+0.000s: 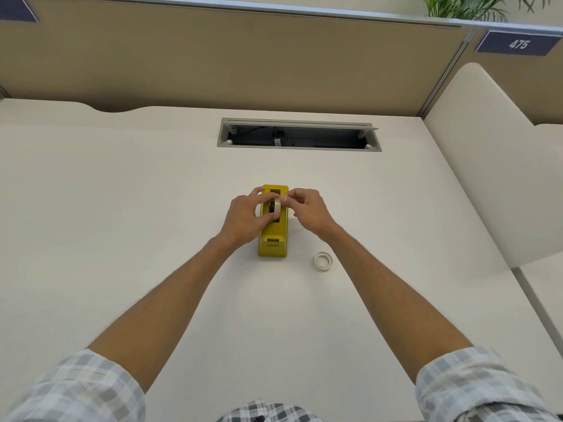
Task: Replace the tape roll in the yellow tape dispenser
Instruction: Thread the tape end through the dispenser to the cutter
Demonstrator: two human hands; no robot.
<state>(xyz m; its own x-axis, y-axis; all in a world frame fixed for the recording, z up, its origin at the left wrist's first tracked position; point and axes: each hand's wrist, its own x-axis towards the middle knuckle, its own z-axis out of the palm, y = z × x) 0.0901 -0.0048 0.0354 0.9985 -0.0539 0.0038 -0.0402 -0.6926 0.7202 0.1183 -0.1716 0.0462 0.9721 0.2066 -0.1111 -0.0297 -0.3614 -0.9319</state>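
The yellow tape dispenser (273, 239) stands in the middle of the white desk, its cutter end toward me. A cream tape roll (276, 206) with a black hub sits upright over the dispenser's slot. My left hand (243, 217) grips this roll from the left, thumb and fingers curled round it. My right hand (307, 208) comes in from the right and pinches at the roll's upper edge with thumb and forefinger. A second, thin white tape roll (323, 261) lies flat on the desk, to the right of the dispenser's near end.
An open cable tray (298, 136) is recessed into the white desk (122, 208) behind the dispenser. A tan partition (213, 56) runs along the back, and a cream side panel (493, 166) stands at the right.
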